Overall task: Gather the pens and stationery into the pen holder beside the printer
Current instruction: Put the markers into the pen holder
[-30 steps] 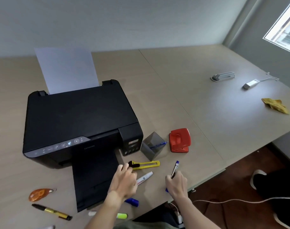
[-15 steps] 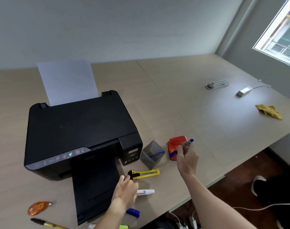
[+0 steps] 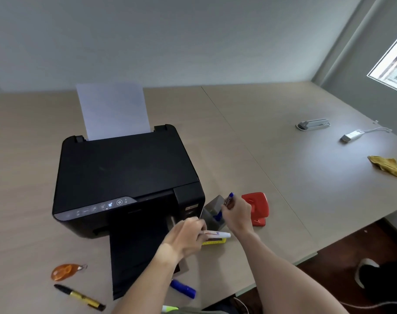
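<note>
A grey square pen holder (image 3: 212, 209) stands right of the black printer (image 3: 125, 177). My right hand (image 3: 237, 214) grips a blue-capped pen (image 3: 229, 198) over the holder's opening, tip end down inside it. My left hand (image 3: 188, 236) holds a white marker (image 3: 216, 233) just in front of the holder. A yellow utility knife (image 3: 214, 241) lies on the desk under that marker, partly hidden by my left hand.
A red hole punch (image 3: 257, 208) sits right of the holder. Near the front edge lie a blue marker (image 3: 183, 288), a black-and-yellow pen (image 3: 79, 296), an orange correction tape (image 3: 65, 271) and a green highlighter tip (image 3: 169, 308). Far right: stapler (image 3: 313, 124), white adapter (image 3: 351, 135), yellow cloth (image 3: 387, 166).
My right hand carried the blue-capped pen from the desk front to the holder. My left hand picked up the white marker and lifted it toward the holder.
</note>
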The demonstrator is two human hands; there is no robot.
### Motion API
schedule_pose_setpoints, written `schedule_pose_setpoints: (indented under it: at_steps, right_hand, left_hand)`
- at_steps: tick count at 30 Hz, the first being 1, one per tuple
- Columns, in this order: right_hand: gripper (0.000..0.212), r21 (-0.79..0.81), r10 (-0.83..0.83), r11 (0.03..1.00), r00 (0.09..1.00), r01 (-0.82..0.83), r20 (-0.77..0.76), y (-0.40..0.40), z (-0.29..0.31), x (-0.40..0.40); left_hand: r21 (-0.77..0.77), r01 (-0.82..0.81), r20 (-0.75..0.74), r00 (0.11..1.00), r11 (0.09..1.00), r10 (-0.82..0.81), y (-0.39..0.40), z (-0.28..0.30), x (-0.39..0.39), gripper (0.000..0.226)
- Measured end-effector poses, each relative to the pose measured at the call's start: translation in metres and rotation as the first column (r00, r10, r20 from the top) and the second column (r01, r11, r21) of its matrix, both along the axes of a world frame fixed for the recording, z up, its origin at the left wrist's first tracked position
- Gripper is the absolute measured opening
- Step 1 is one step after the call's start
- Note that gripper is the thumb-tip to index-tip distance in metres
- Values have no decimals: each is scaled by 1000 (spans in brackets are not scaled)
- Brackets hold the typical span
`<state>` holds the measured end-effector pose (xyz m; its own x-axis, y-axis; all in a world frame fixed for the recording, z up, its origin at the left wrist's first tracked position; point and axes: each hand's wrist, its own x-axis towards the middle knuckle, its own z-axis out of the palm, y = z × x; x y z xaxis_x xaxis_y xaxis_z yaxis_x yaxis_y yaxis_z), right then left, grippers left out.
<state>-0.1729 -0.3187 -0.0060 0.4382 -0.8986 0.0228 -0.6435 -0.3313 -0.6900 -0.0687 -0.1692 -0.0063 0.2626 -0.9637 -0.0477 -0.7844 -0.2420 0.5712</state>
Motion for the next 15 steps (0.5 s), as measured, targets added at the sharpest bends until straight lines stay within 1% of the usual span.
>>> schedule_pose_setpoints:
  at_steps: [2, 4, 6, 9, 11, 13, 15]
  right_hand:
    - [22, 3, 4, 1000, 1000, -4, -22, -1, 1, 0]
    - [17, 12, 2, 1000, 999, -2, -33, -3, 2, 0]
    - [20, 9, 3, 1000, 1000, -3, -17, -4, 2, 1]
    - [30, 22, -10, 1000, 999, 9, 51, -5, 4, 0]
    - [37, 73, -39, 997, 991, 30, 131, -6, 4, -3]
    - [42, 125, -93, 990, 972, 66, 217, -7, 3, -10]
    - [44, 131, -168, 982, 950, 138, 263, -6, 1, -18]
  left_hand:
    - [-58, 8, 10, 1000, 998, -7, -6, 7, 6, 18]
    - [-119, -1, -5, 1000, 993, 0, -13, 18, 12, 11]
    - [-169, -23, -34, 999, 985, 18, -22, 28, 16, 6]
    - [-239, -86, -72, 995, 967, 70, -35, 41, 18, 12]
    - [-292, -134, -95, 989, 947, 111, -43, 48, 20, 13]
    - [-337, -175, -124, 982, 925, 141, -48, 53, 22, 12]
    - [-344, -203, -166, 974, 917, 153, -53, 55, 24, 12]
